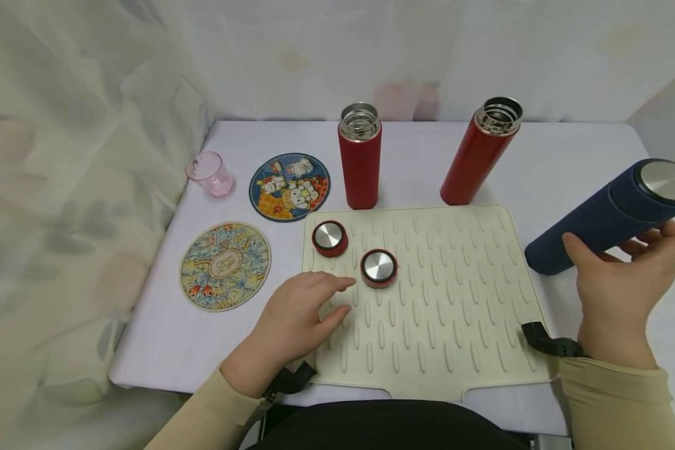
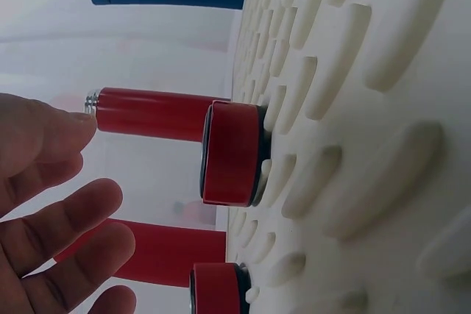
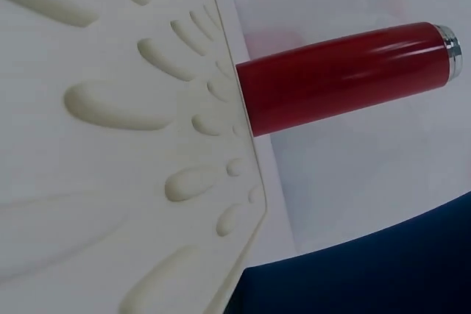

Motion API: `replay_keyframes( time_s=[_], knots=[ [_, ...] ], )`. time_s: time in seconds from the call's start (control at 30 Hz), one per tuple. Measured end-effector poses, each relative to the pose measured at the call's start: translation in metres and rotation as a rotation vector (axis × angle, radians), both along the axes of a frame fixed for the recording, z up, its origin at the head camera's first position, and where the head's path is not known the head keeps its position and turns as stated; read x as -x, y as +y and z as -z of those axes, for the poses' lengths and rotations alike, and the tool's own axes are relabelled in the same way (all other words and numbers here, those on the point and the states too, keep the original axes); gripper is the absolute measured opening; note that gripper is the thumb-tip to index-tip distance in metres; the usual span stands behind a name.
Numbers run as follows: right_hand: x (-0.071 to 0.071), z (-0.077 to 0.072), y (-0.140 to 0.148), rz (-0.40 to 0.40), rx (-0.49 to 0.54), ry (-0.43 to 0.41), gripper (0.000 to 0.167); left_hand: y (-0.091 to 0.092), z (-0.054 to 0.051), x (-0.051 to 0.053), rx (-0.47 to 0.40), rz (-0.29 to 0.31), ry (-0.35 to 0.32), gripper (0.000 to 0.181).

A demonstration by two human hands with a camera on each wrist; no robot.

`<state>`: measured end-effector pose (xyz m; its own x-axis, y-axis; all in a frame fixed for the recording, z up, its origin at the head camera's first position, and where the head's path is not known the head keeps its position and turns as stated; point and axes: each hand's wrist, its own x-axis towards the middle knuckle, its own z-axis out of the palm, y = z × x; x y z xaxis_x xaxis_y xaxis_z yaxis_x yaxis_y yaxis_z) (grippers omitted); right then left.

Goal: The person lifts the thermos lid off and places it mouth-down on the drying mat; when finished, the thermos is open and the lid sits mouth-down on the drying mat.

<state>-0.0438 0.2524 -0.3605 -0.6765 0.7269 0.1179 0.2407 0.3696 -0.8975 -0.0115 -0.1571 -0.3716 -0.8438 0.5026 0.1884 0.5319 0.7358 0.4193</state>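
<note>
I sit at a white table (image 1: 410, 162). On it lies a big cream mat (image 1: 440, 300) with long bumps; its middle is the middle of my clock, and 12 points away from me. A fat blue bottle (image 1: 596, 209) with a shiny top is at 2 o'clock, just past the mat's side. I cannot tell if its bottom touches the table. Two thinner red bottles with round metal necks stand behind the mat: one red bottle (image 1: 361, 169) at 11 o'clock, the other red bottle (image 1: 478, 156) at 1 o'clock. My right hand (image 1: 627, 275), at 3 o'clock, holds the blue bottle, thumb on the near side. My left hand (image 1: 304, 309), at 9 o'clock, is loose, fingers apart and a bit bent. A flowery round coaster (image 1: 225, 267) lies at 9 o'clock, and a blue coaster (image 1: 289, 187) with little cartoon animals at 10. Farther out at 10 is a small pink glass (image 1: 210, 175). Two little red lids sit on the mat toward 10: a far lid (image 1: 329, 239) and a near lid (image 1: 379, 269), just beside my left fingertips.
</note>
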Motion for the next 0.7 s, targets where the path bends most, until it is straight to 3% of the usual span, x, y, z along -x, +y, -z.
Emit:
replay_keyframes(
  time_s=[0.17,0.33,0.57,0.7],
  knots=[
    [-0.008,-0.002,-0.002,-0.040,-0.121,0.143,0.086,0.000,0.000,0.001,0.002,0.001,-0.006,0.041],
    [-0.018,-0.011,-0.010,-0.139,-0.131,0.254,0.086,0.001,-0.001,0.002,0.003,0.004,0.000,0.042],
    [-0.029,-0.013,-0.034,-0.409,-0.081,0.393,0.094,0.000,-0.011,0.006,0.020,0.007,0.017,0.045],
    [-0.032,-0.011,-0.048,-0.541,-0.126,0.405,0.092,-0.001,-0.020,0.010,0.008,0.015,0.053,0.048]
  ],
)
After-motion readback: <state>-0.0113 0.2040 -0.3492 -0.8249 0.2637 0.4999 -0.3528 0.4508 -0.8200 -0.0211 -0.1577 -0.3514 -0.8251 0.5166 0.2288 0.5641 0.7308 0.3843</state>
